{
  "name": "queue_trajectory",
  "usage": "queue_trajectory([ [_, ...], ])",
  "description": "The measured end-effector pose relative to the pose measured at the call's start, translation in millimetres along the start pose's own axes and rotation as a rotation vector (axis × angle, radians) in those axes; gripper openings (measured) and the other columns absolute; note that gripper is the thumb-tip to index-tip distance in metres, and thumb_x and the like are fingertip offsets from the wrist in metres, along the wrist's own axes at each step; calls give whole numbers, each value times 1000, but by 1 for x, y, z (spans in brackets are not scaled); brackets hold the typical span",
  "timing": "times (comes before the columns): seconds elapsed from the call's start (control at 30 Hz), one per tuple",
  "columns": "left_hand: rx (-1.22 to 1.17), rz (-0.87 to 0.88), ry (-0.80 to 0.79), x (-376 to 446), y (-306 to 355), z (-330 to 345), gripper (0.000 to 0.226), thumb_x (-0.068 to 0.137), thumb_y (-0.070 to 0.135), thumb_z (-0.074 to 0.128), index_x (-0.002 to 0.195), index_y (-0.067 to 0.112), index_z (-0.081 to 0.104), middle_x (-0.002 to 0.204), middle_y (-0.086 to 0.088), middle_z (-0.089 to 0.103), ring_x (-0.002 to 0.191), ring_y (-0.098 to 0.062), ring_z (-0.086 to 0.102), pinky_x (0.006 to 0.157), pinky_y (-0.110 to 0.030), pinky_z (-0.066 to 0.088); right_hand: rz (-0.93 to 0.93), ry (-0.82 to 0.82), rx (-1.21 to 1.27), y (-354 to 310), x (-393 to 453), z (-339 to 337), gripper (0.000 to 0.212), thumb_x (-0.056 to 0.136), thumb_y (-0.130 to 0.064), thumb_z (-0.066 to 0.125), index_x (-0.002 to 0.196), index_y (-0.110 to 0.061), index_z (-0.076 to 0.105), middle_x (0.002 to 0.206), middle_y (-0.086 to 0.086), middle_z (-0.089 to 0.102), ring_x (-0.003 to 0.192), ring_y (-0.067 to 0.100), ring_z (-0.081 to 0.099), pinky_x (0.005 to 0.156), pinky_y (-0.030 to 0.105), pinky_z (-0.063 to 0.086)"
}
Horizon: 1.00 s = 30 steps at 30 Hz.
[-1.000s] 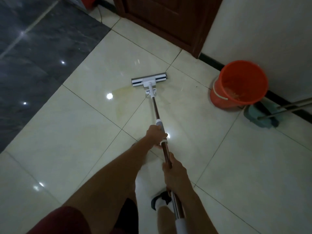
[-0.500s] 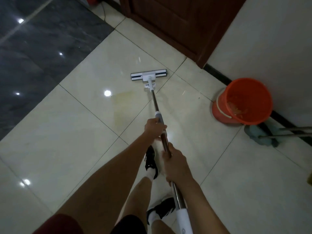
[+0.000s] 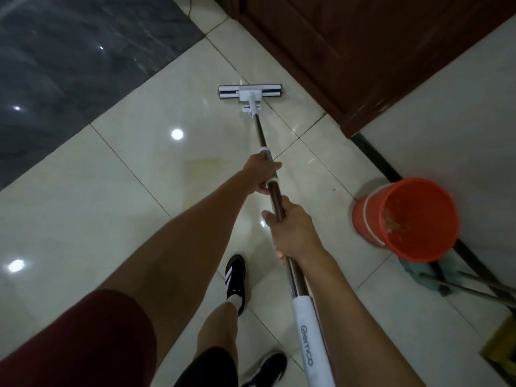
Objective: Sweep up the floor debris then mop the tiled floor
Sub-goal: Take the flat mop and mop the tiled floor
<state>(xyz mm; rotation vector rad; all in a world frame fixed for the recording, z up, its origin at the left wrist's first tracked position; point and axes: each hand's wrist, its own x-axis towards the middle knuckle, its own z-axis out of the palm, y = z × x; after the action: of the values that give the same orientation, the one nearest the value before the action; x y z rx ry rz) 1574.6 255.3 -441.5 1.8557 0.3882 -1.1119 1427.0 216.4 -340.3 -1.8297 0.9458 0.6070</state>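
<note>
Gripping mop (image 3: 276, 208), left hand (image 3: 262, 174) ahead, right hand (image 3: 293, 233) behind (handle reads "GemCO").

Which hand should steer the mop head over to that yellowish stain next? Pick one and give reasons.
Left. The left hand grips the mop handle further forward, nearer the mop head, and sits beside the yellowish stain. The right hand grips further back, better suited to pivoting.
</note>
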Motion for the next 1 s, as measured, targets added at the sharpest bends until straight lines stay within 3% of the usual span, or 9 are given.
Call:
queue_trajectory([
  [0.07, 5, -3, 4, -2, -1, 5, 29, 91, 21, 72, 112, 9, 57, 99, -16, 64, 76, -31, 71, 52, -48, 62, -2, -36, -21, 5, -5, -5, 48, 94, -20, 59, 140, -27, 47, 107, 10, 66, 87, 29, 69, 80, 45, 61],
  [0.17, -34, -36, 21, -14, -10, 17, 26, 91, 15, 70, 113, 9, 57, 98, -15, 65, 77, -31, 70, 56, -49, 62, -12, -87, -16, 19, -17, -14, 61, 90, -7, 50, 145, -31, 41, 100, 5, 62, 79, 25, 65, 73, 39, 61],
  [0.47, -130, -102, 112, -88, -67, 80, 14, 92, 16, 72, 94, 8, 61, 87, -14, 69, 63, -26, 71, 58, -48, 63, -45, -271, -110, 101, -75, -55, 74, 87, -5, 53, 152, -29, 27, 114, 10, 58, 87, 31, 70, 61, 35, 60],
  [0.53, -149, -117, 139, -111, -87, 104, 19, 92, 17, 72, 102, 4, 61, 85, -15, 68, 61, -27, 70, 60, -49, 63, -49, -317, -152, 129, -90, -70, 74, 88, -4, 54, 152, -27, 26, 116, 10, 57, 93, 34, 69, 70, 40, 62],
  [0.57, -167, -128, 155, -122, -97, 115, 24, 92, 17, 72, 106, 2, 61, 85, -16, 68, 61, -27, 70, 61, -50, 63, -55, -340, -179, 142, -99, -77, 73, 89, -4, 55, 151, -27, 27, 116, 9, 57, 92, 32, 70, 71, 41, 62],
  [0.7, -246, -152, 185, -160, -134, 152, 30, 92, 16, 72, 114, -1, 59, 87, -18, 67, 65, -30, 71, 66, -53, 63, -69, -429, -252, 185, -129, -99, 71, 89, -1, 58, 149, -24, 29, 107, 8, 58, 67, 21, 66, 47, 25, 52],
  [0.83, -325, -182, 229, -196, -174, 164, 32, 92, 16, 72, 115, -2, 60, 85, -17, 66, 62, -29, 71, 59, -47, 63, -96, -481, -335, 211, -156, -97, 67, 87, 1, 57, 146, -21, 33, 103, 9, 56, 71, 28, 68, 54, 33, 59],
  [0.93, -358, -211, 245, -222, -207, 168, 34, 92, 17, 72, 117, -2, 58, 86, -17, 67, 61, -27, 70, 50, -40, 60, -125, -507, -403, 235, -182, -84, 72, 89, -1, 57, 150, -24, 26, 108, 12, 59, 84, 31, 70, 70, 41, 63],
  [1.0, -394, -220, 241, -237, -232, 174, 36, 93, 16, 72, 119, -2, 56, 92, -20, 67, 67, -29, 70, 59, -45, 62, -109, -529, -415, 255, -198, -73, 75, 91, -2, 56, 151, -30, 22, 103, 9, 59, 74, 24, 71, 60, 33, 61],
])
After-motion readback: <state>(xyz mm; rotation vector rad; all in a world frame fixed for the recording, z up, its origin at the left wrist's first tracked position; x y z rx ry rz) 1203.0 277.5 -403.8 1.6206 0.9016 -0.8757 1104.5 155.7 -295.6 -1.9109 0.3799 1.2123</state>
